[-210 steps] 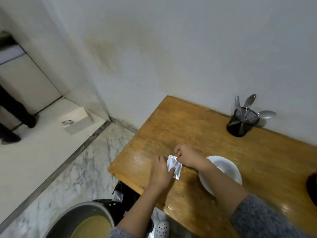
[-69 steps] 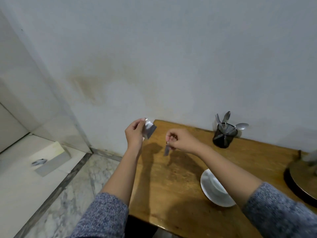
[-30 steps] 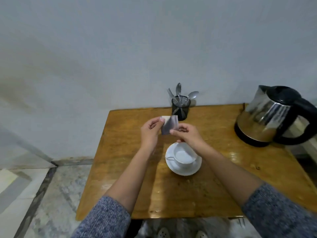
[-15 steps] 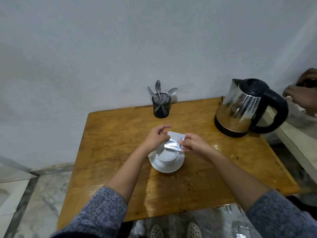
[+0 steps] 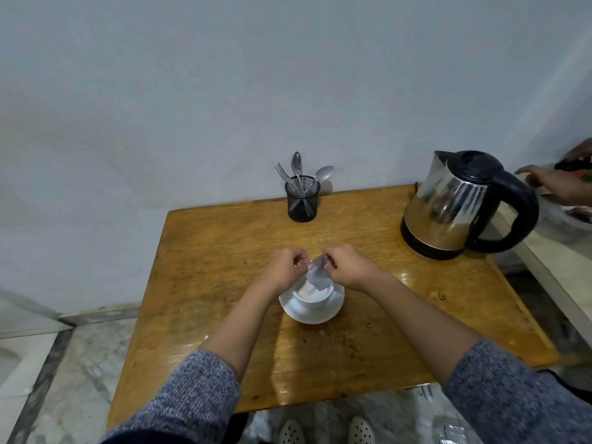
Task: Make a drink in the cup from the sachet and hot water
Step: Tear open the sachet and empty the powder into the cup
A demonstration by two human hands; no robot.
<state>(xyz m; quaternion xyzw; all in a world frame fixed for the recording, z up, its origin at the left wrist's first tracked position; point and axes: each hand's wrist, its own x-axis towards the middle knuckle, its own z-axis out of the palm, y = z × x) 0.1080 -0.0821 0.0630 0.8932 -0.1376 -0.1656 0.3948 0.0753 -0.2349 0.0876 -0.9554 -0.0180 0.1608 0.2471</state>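
Note:
A white cup stands on a white saucer in the middle of the wooden table. Just above the cup hangs a small silver sachet, tipped downward toward it. My left hand pinches the sachet's upper left corner and my right hand pinches its upper right. Pale powder shows inside the cup. The steel kettle with a black handle sits at the table's back right.
A black mesh holder with a fork and spoons stands at the back edge by the wall. Another person's hand works over a counter at the far right. Marble floor lies to the left.
The sachet has gone from flat above the cup to tipped downward over it, and both hands have drawn closer together. The view has shifted slightly.

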